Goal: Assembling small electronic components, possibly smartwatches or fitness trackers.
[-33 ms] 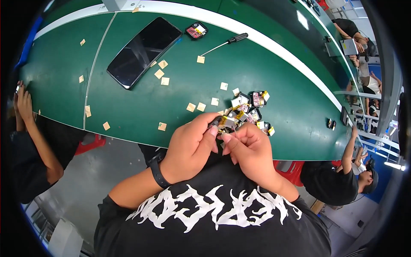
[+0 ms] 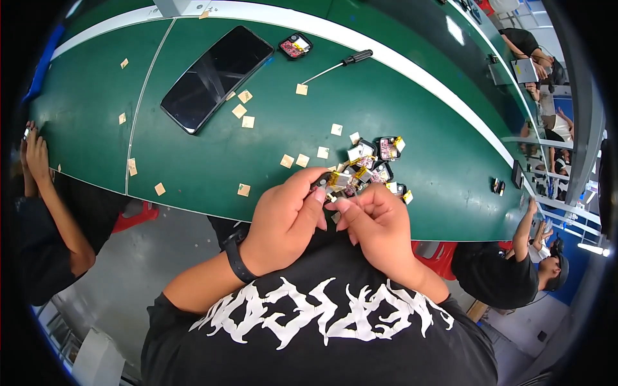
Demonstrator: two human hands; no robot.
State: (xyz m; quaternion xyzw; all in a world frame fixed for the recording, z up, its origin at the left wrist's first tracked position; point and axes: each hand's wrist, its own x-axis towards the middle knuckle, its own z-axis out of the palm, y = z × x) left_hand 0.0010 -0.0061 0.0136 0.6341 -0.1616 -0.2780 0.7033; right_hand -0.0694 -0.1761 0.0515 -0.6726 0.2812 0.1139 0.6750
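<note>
1. Nearest was a black short-sleeved T-shirt [image 2: 309, 360] with jagged white print; a black wristband [image 2: 239, 262] circled the left wrist.
2. Above the near edge of a dark green, smooth-topped counter [image 2: 212, 161], the left hand [image 2: 286, 209] grasped a small black plastic piece [image 2: 322, 183] between thumb and forefinger.
3. Just beside it, the right hand [image 2: 376, 222] was curled, thumb and forefinger close together; whether it grasped a part could not be told.
4. Just beyond both hands lay a heap of small open black cases [image 2: 387, 148] with pinkish-red insides, silver blocks and yellow tape.
5. Small beige paper squares [image 2: 243, 190] were scattered mostly to the left of the heap.
6. Farther back, a large glossy black rectangular phone [image 2: 215, 80] lay slanted; to its right were a lone rounded black case [image 2: 295, 45] and a black-handled screwdriver [image 2: 357, 58] with a slim metal shaft.
7. A person in black sat at the left [image 2: 55, 238], another at the right [image 2: 496, 276].
</note>
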